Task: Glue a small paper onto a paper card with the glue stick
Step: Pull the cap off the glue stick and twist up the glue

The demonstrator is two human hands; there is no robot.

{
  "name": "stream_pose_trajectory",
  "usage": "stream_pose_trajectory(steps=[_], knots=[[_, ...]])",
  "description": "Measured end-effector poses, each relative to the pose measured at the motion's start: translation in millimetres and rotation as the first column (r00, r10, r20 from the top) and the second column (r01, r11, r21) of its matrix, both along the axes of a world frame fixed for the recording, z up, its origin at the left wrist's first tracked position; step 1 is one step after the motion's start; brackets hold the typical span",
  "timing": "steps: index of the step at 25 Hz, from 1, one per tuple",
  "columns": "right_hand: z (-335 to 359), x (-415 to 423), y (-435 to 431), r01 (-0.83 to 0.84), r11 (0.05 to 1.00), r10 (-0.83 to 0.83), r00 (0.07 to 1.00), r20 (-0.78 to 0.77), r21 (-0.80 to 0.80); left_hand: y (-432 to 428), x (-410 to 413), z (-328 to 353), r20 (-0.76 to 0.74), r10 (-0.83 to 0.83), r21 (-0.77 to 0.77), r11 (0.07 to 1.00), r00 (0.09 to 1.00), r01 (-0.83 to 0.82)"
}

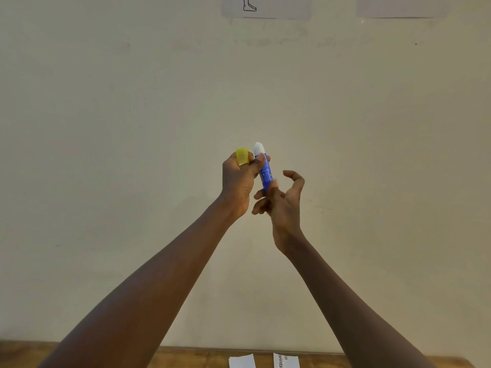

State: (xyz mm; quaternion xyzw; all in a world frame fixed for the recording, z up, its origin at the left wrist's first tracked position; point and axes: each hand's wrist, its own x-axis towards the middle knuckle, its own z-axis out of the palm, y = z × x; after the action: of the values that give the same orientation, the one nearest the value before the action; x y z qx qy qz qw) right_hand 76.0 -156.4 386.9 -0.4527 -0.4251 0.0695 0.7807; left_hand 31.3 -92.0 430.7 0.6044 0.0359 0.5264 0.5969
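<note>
Both arms are raised in front of a pale wall. My left hand grips a blue glue stick upright, its white glue tip bare at the top, and also holds the yellow cap between its fingers. My right hand pinches the bottom end of the glue stick with thumb and forefinger, the other fingers spread. Low at the frame's bottom edge lie a white small paper and a white paper card with printed text on the wooden table.
The pale wall fills most of the view. Two sheets are pinned high on the wall, one with a drawn foot, one blank. Only the table's far edge shows.
</note>
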Motion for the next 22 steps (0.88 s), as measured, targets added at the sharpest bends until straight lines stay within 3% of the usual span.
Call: stream_pose_trajectory(steps=[3, 7, 12, 17, 22], knots=[[1.4, 0.8, -0.7, -0.072, 0.997, 0.071, 0.994, -0.086, -0.009, -0.4, -1.2, 0.7, 0.001, -0.009, 0.000, 1.000, 1.000, 0.009], [-2.5, 0.7, 0.6, 0.113, 0.993, -0.113, 0.993, 0.044, 0.015, -0.1, -0.3, -2.0, -0.005, 0.002, 0.004, 1.000, 1.000, -0.002], [1.3, 4.4, 0.8, -0.057, 0.998, 0.059, 0.995, -0.081, 0.017, -1.9, 0.0, 0.4, -0.009, -0.012, 0.028, 1.000, 1.000, 0.012], [-5.3, 5.1, 2.2, 0.176, 0.984, -0.177, 0.973, 0.147, 0.023, -2.6, 0.7, -0.2, -0.007, -0.006, 0.017, 1.000, 1.000, 0.006], [-6.2, 9.4, 3.4, -0.056, 0.998, 0.056, 0.998, 0.028, 0.010, -2.7, 1.0, -2.1, -0.027, -0.025, 0.016, 1.000, 0.999, 0.026]])
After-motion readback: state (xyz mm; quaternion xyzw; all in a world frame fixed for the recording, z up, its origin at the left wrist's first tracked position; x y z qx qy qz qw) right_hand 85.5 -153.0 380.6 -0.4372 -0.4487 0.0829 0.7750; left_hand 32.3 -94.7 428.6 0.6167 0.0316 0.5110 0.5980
